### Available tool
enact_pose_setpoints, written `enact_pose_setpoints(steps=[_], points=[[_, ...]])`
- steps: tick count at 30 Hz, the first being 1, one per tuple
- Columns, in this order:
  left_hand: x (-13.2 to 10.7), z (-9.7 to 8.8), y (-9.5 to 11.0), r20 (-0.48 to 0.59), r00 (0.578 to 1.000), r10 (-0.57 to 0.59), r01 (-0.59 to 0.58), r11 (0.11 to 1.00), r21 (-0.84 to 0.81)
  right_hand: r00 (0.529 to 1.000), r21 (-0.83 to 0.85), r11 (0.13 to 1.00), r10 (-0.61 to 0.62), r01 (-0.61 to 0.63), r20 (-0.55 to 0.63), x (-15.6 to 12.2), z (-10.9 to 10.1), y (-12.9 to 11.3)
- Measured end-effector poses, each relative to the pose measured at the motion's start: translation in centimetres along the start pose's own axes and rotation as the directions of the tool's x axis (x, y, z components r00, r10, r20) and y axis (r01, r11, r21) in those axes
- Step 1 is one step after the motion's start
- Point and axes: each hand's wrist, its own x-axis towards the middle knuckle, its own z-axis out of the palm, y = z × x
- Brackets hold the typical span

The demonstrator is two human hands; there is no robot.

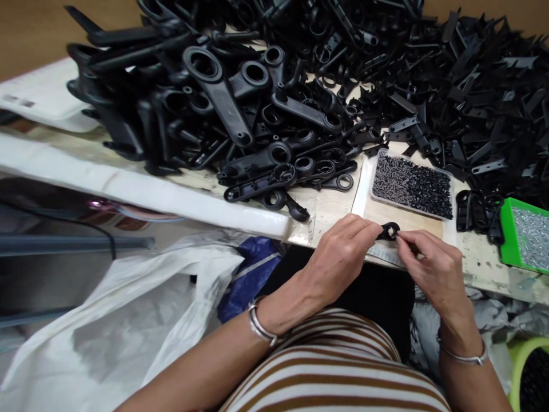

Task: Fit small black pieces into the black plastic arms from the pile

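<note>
At the table's front edge my left hand [343,254] is closed around one end of a black plastic part with a ring-shaped end [390,230]. The fingers hide most of that part. My right hand [431,266] pinches at the right side of the ring, thumb and forefinger together. Whether a small piece sits between those fingertips I cannot make out. Just beyond the hands lies a clear shallow box [412,183] filled with tiny grey-brown pieces on its left and small black pieces on its right.
Large black ring-ended arms [218,94] are heaped at the back left, small black brackets [467,109] at the back right. A green tray [508,232] of silvery screws stands right, beside several black parts [478,212]. A white sack [124,320] hangs open lower left; a yellow-green bucket [521,366] is lower right.
</note>
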Motion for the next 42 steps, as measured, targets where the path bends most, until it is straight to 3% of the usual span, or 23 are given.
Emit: enact_pose_setpoints(steps=[8,14,17,20,24,27,34,38,40,42], points=[[-0.2,0.2,-0.3,0.019,1.0,-0.013,0.014,0.999,-0.037,0.996,-0.07,0.995,-0.069,0.072,0.057,0.4,0.5,-0.6],[-0.2,0.3,-0.4,0.019,1.0,-0.014,0.016,0.998,-0.067,0.989,-0.257,0.965,-0.004,0.043,0.15,0.9,0.5,-2.6],[-0.1,0.3,-0.4,0.005,1.0,-0.016,0.016,0.998,-0.065,0.986,-0.202,0.978,0.089,-0.059,0.143,1.0,0.5,-2.9],[-0.1,0.3,-0.5,-0.011,1.0,-0.021,0.02,0.997,-0.079,0.962,0.02,0.973,0.226,-0.232,0.156,1.1,0.2,-2.1],[-0.1,0.4,-0.6,-0.021,1.0,-0.008,0.006,0.994,-0.107,0.855,0.18,0.858,0.414,-0.481,0.312,1.3,-0.2,-1.0],[-0.2,0.4,-0.7,-0.02,1.0,-0.004,0.001,0.993,-0.116,0.805,0.168,0.819,0.462,-0.548,0.371,1.7,-0.4,-1.1],[-0.3,0.6,-0.9,-0.029,1.0,0.011,-0.015,0.99,-0.141,0.821,0.029,0.922,0.329,-0.386,0.467,3.3,-1.3,-1.4],[-0.2,0.6,-1.0,-0.053,0.998,0.031,-0.038,0.989,-0.139,0.836,-0.15,0.986,0.147,-0.078,0.529,4.5,-1.8,-1.2],[-0.2,0.6,-1.0,-0.059,0.998,0.026,-0.034,0.989,-0.141,0.831,-0.265,0.961,0.085,0.076,0.55,4.9,-1.7,-2.0],[-0.2,0.5,-0.9,-0.074,0.997,0.004,-0.016,0.988,-0.155,0.83,-0.377,0.916,0.103,0.136,0.548,5.2,-1.3,-3.6]])
